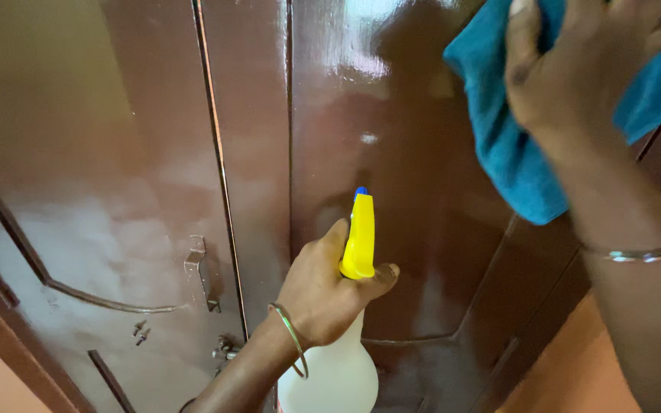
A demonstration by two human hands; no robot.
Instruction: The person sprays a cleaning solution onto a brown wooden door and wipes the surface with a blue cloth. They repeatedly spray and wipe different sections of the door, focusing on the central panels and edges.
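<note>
Two hands at a glossy brown double door, one with a spray bottle, one with a blue cloth

Head view: the left hand [323, 294] is closed around the neck of a white spray bottle [329, 375] low in the middle of the scene; the bottle stands nearly upright, long axis vertical, and its yellow spray head [359, 237] points up and away toward the right door leaf [399, 153]. The right hand [575, 69], at the top right, presses a blue cloth [514, 153] flat on that leaf, fingers spread over it. A metal handle [196, 264] sits on the left leaf, well apart from both hands
</note>
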